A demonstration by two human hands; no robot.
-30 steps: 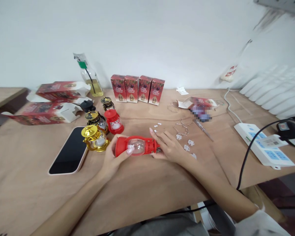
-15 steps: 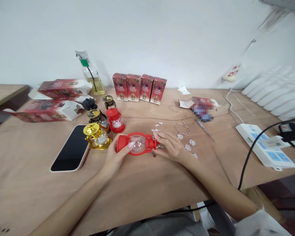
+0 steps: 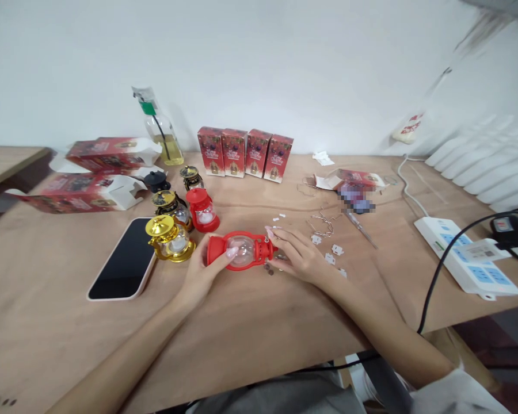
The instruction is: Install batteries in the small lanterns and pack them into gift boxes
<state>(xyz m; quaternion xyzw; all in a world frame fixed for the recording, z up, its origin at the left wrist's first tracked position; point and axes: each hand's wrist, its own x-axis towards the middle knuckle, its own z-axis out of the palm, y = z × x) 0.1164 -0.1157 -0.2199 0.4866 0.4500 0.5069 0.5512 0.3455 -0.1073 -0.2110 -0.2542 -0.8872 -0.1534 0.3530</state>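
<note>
A small red lantern [image 3: 242, 253] with a clear globe lies on its side between my hands, its top toward the right. My left hand [image 3: 205, 267] is wrapped round its base, the thumb resting on the globe. At the cap end, the fingers of my right hand [image 3: 300, 256] close on the top of the lantern, near a small metal piece by the fingertips. Several small dark round bits [image 3: 269, 269] lie just below the cap. Left of my hands stand a gold lantern [image 3: 170, 241], another red lantern [image 3: 202, 211] and several black-and-gold ones.
A phone [image 3: 123, 261] lies at left. Behind are opened red boxes [image 3: 80, 192], an oil bottle [image 3: 168, 144] and a row of upright red boxes [image 3: 245, 154]. Wire handles [image 3: 323, 224], small white pieces [image 3: 337, 249], a screwdriver [image 3: 361, 229] and a power strip [image 3: 466, 256] sit at right.
Almost nothing differs. The red lantern has shifted very slightly in my hands, which keep the same hold at base and cap.
</note>
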